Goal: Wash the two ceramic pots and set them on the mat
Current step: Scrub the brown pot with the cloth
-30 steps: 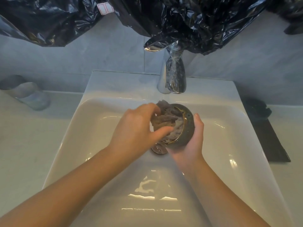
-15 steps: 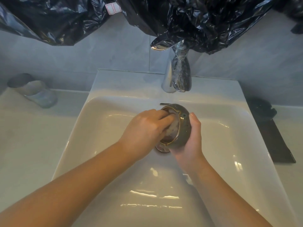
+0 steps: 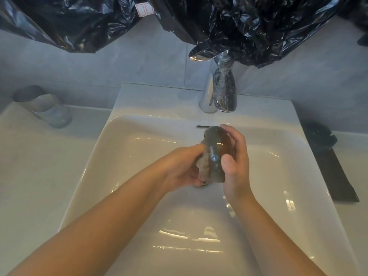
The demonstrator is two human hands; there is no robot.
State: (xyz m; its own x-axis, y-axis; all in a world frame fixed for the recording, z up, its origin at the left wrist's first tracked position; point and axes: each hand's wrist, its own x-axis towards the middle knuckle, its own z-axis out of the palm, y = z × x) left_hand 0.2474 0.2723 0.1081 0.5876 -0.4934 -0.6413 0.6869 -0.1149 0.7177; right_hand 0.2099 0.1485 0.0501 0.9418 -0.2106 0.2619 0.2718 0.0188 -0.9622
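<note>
Over the white sink (image 3: 139, 136) my right hand (image 3: 236, 164) grips a small dark green ceramic pot (image 3: 216, 154), turned on its side with its mouth facing left. My left hand (image 3: 183, 166) presses a pale grey cloth (image 3: 204, 168) against the pot's mouth. A second dark pot (image 3: 318, 134) rests on the far end of the black mat (image 3: 336, 176) at the right of the sink. The pot's inside is hidden.
A chrome tap (image 3: 219, 92) stands behind the basin, partly under black plastic sheeting (image 3: 239, 22) hanging from above. A glass tumbler (image 3: 43, 106) stands on the counter at the left. No water stream is visible.
My right hand has turned the pot so its outer wall faces me. My left hand with the cloth slid from inside the pot to its left rim. The view shifted slightly.
</note>
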